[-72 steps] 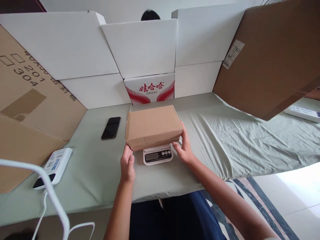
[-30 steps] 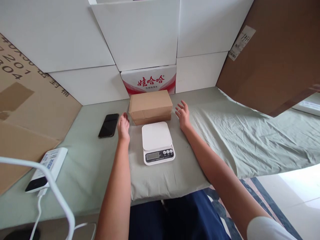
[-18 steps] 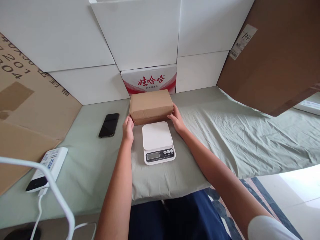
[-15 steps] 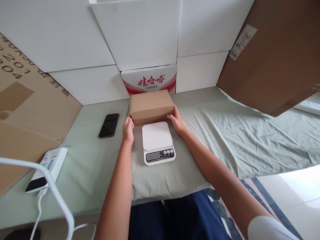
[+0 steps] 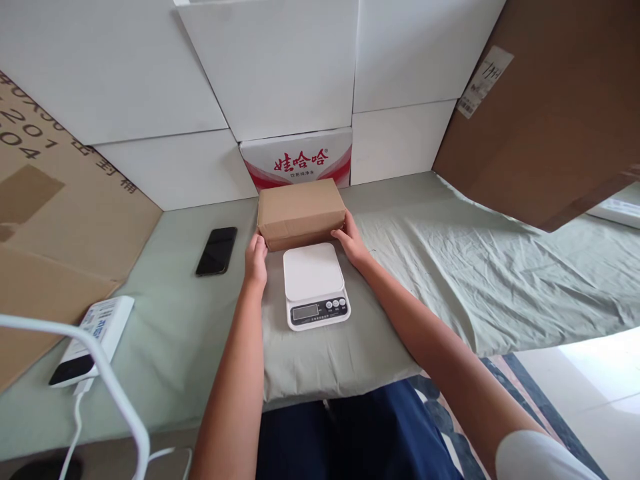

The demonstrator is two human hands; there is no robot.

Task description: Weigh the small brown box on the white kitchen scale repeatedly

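Note:
A closed brown cardboard box [image 5: 301, 208] lies at the back of the cloth-covered table, just behind a white digital kitchen scale [image 5: 314, 273]. My left hand [image 5: 257, 260] grips the box at its near left corner, fingers partly hidden. At the near right corner my right hand [image 5: 352, 240] holds it, thumb on the front face and the other fingers around the side. The scale's platform is bare; its dark panel with a display and round buttons faces me. No digits can be made out on the display.
A black phone [image 5: 217, 251] lies left of the box. Further left are a white power bank [image 5: 95, 340] with a plugged cable and a curved white tube [image 5: 107, 373]. White boxes [image 5: 295, 67] and a red-and-white carton [image 5: 300, 157] form the back; large cardboard [image 5: 540, 120] stands at the right.
Both hands stay on the box, which has not visibly moved on the table. Only the camera view shifts very slightly.

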